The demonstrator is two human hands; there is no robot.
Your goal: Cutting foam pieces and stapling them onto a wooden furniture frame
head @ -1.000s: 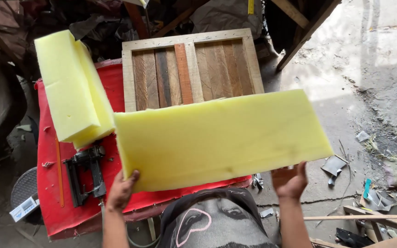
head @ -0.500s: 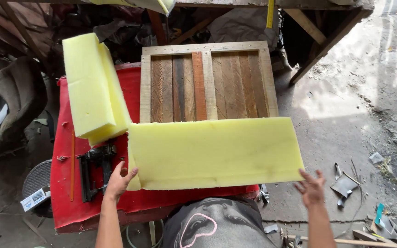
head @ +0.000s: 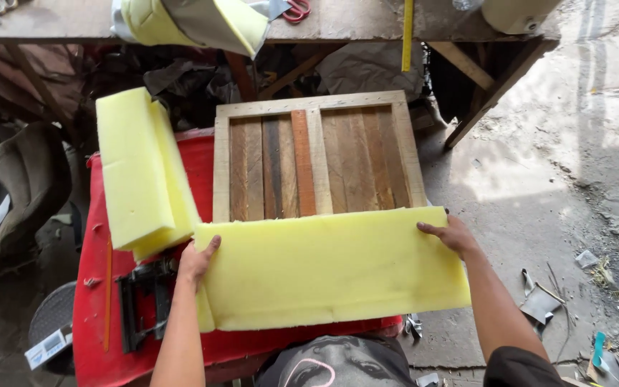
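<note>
- The left hand grips the left edge of a long yellow foam sheet, fingers curled over its upper face.
- The right hand rests on the sheet's upper right corner, fingers spread flat, not closed around it.
- The foam sheet lies across the near edge of a wooden slatted frame, on the red desk.
- A thicker yellow foam block leans just left of the frame.
- A black staple gun lies near the left hand.
</note>
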